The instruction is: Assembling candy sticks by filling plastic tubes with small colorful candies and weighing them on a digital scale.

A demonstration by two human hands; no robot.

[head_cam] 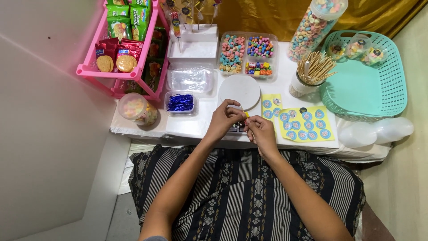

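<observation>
Glossy blue foil twist ties (pixel 180 102)

White table (pixel 196 127): trays, sticker sheets (pixel 305 123).

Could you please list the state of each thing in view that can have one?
left hand: pinched on a small yellow piece
right hand: pinched at the same piece
tall candy jar: lidded, full
round candy tub: lidded
skewer cup: upright, full
teal basket: holds three small cups

White disc (pixel 241 89) and sticker sheet (pixel 306 124) crowd the table edge.
</observation>
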